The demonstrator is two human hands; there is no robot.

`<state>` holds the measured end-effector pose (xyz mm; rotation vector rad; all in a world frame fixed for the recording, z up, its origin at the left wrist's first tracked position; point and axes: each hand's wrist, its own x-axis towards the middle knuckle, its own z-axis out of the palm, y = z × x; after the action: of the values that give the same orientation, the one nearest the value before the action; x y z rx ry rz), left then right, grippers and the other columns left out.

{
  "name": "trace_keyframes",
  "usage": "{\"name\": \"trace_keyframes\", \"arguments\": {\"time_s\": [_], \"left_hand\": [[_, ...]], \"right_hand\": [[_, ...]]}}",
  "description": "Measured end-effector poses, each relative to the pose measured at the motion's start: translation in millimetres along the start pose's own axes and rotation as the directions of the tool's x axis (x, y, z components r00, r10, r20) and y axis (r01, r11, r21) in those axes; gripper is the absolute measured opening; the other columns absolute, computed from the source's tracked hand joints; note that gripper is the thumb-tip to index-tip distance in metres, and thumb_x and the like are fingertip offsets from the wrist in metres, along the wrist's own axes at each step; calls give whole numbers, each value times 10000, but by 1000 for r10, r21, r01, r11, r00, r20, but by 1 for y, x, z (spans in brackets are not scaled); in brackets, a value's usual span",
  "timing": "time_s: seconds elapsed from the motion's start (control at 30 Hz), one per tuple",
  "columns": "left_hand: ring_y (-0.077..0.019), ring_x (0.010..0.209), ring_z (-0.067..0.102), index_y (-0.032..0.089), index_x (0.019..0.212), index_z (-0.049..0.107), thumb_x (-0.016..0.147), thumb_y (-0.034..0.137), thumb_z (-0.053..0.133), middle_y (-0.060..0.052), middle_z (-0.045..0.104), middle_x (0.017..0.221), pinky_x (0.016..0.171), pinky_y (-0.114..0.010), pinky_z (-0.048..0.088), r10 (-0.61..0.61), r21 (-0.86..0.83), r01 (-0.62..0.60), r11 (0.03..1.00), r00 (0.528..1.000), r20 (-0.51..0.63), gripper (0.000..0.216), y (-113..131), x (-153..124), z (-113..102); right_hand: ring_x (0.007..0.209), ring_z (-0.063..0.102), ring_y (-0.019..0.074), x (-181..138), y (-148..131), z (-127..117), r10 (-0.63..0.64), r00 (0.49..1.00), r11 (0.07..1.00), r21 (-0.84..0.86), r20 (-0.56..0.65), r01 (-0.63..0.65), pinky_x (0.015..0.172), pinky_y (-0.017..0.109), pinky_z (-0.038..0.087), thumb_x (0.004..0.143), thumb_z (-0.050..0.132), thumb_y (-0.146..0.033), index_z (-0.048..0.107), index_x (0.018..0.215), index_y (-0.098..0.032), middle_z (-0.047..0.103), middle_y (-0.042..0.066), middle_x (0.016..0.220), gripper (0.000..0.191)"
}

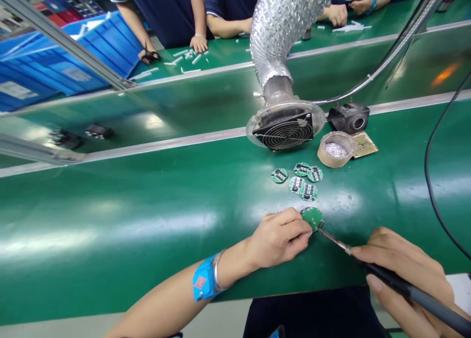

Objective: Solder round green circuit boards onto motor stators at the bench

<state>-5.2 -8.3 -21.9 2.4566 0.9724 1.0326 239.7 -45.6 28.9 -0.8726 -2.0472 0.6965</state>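
My left hand (278,236) pinches a small round green circuit board (313,216) against the green bench surface (147,215). A blue wrist strap (203,281) and a metal bangle sit on that wrist. My right hand (401,267) grips a black soldering iron (405,289). The iron's metal tip (324,233) touches the board's near edge. Several more round green boards (300,180) lie loose just beyond the held one.
A silver flexible duct with a fan intake (285,129) stands behind the boards. Beside it are a round tin of shiny solder dross (336,149), a yellow sponge pad (364,144) and a black iron stand (349,117). Other people's arms rest on the far bench (198,39). Blue crates (55,63) sit far left.
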Motion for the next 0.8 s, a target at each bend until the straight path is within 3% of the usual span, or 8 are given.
{"name": "trace_keyframes", "arguments": {"time_s": [0.47,0.8], "left_hand": [[-73,615,617,187,857,652,868,181,574,7,658,735,508,-154,465,-17,37,18,999,999,-36,80,4,-1,2],[-71,598,597,192,895,638,890,201,550,14,634,743,501,-163,462,21,54,-22,998,1000,16,89,2,-2,-1]], "right_hand": [[644,607,171,-3,9,1,-1,999,1000,20,34,0,547,308,523,753,537,-64,622,1128,-149,639,55,807,394],[632,604,174,-3,8,2,-12,999,1000,-9,38,12,542,316,519,751,527,-57,641,1106,-137,631,52,778,382]]}}
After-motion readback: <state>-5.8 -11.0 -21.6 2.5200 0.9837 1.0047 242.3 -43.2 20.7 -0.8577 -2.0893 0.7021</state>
